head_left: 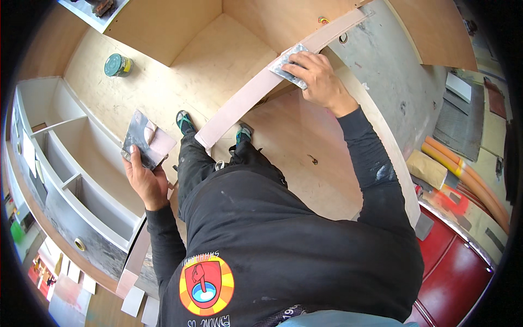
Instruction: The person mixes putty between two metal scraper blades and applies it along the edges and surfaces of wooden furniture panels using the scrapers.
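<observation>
My left hand (146,181) grips a flat square mixing board (136,133) by its lower edge, thumb on top. A lump of pinkish filler (150,132) sits on the board, with a smear of it beside. My right hand (322,82) is closed on a flat putty spreader (297,64), grey and stained. The spreader lies against a long narrow strip (239,103) coated in pale pink, which runs diagonally from near my legs to the upper right. My fingers hide part of the spreader.
A green-lidded tin (117,65) stands on the floor at the upper left. White open compartments (90,158) curve along the left. Plywood panels (169,27) rise ahead. Orange tubes (463,174) and a red padded seat (452,272) are at the right.
</observation>
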`<state>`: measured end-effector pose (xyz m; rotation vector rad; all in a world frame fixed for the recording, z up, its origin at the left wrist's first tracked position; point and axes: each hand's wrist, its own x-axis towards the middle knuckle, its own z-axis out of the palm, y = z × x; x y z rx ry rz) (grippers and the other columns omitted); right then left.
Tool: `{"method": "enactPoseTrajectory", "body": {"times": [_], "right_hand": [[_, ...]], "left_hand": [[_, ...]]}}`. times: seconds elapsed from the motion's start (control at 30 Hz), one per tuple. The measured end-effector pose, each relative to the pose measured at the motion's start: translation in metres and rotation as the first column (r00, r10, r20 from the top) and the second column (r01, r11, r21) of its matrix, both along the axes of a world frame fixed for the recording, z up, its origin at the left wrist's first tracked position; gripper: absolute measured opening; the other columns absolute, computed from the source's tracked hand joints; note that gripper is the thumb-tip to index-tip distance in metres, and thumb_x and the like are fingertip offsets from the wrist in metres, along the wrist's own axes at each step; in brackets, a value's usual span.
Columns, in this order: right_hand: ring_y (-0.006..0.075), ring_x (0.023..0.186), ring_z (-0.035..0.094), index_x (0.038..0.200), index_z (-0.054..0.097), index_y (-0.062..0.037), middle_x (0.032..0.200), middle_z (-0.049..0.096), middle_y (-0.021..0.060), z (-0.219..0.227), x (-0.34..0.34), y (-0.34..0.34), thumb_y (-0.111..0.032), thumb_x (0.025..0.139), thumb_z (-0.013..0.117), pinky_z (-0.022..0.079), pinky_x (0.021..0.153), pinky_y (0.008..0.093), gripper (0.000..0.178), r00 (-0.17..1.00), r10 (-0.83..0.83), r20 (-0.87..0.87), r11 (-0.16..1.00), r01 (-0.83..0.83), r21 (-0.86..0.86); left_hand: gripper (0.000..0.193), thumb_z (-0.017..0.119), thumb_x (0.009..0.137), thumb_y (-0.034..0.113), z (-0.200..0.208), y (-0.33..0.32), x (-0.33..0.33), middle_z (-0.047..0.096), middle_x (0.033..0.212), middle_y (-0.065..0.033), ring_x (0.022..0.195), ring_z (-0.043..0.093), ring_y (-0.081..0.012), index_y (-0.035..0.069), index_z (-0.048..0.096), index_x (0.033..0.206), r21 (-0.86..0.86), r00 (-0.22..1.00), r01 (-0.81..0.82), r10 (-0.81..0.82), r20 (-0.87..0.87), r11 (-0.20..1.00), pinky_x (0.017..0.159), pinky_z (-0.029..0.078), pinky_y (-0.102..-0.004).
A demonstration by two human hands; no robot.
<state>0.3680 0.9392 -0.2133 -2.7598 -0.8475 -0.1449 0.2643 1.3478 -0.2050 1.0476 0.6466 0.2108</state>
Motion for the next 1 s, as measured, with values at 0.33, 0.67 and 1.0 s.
{"method": "enactPoseTrajectory", "body": {"times": [0.33, 0.67, 1.0], "right_hand": [[0.0292, 0.118, 0.055, 0.116, 0.067, -0.0141, 0.121, 0.062, 0.0069, -0.011, 0.007, -0.004, 0.008, 0.063, 0.064, 0.042, 0.098, 0.0410, 0.057, 1.000, -0.008, -0.013, 1.000, 0.008, 0.004], [0.0309, 0.114, 0.057, 0.114, 0.067, -0.0116, 0.116, 0.062, 0.0095, 0.028, -0.062, -0.009, 0.012, 0.064, 0.060, 0.045, 0.098, 0.0406, 0.056, 0.952, -0.172, -0.255, 0.982, 0.187, 0.037], [0.0336, 0.115, 0.057, 0.114, 0.062, -0.0035, 0.120, 0.060, 0.0147, 0.045, -0.098, 0.069, 0.014, 0.067, 0.051, 0.046, 0.100, 0.0398, 0.052, 1.000, -0.027, -0.008, 0.690, 0.024, 0.724]], "left_hand": [[0.024, 0.051, 0.101, 0.017, -0.002, -0.001, -0.003, 0.067, 0.107, -0.0073, 0.090, 0.069, -0.0206, 0.008, 0.052, 0.123, 0.005, 0.996, 0.041, -0.041, 0.082, 0.999, 0.067, 0.059, -0.0362], [0.031, 0.052, 0.099, 0.021, 0.007, -0.048, 0.011, 0.066, 0.113, -0.0094, 0.096, 0.068, -0.0206, 0.006, 0.053, 0.126, -0.209, 0.987, 0.161, -0.161, 0.021, 0.965, 0.072, 0.059, -0.0338], [0.024, 0.045, 0.101, 0.019, 0.026, -0.165, 0.017, 0.065, 0.108, -0.0081, 0.095, 0.068, -0.0198, 0.008, 0.049, 0.123, 0.568, 0.794, 0.459, -0.602, 0.083, 0.684, 0.073, 0.062, -0.0382]]}}
